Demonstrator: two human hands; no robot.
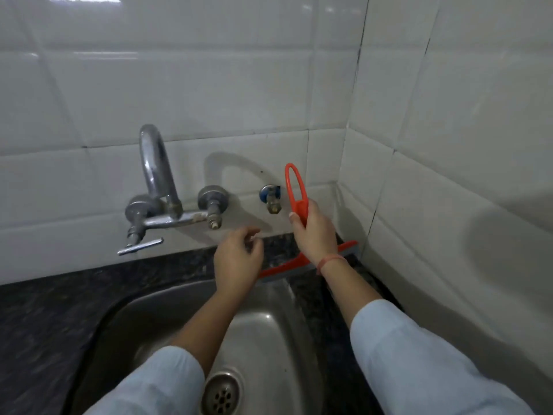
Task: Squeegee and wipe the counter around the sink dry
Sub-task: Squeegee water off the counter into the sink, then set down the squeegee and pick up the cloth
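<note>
Two hands are up over the sink [269,330] in the middle of the frame. My right hand [314,235] has its fingers [294,218] wrapped around the lower handle of the orange squeegee [300,208], and the looped top of the handle stands up in front of the tiled wall [209,85]. The squeegee's blade sits low on the dark speckled counter [45,310] behind the sink, right of centre. Its right end is up against the corner where the two walls meet, and its left end reaches the sink's rim, partly hidden by my left hand [238,259]. That hand hovers just beside the blade, its fingers loosely curled and gripping nothing; I cannot tell whether it touches the blade. A thin orange band [330,260] circles my right wrist. At centre left the metal tap [155,172] juts from the wall, with a small valve [270,199] just left of the squeegee handle. The drain [221,393] shows at the bottom centre.
</note>
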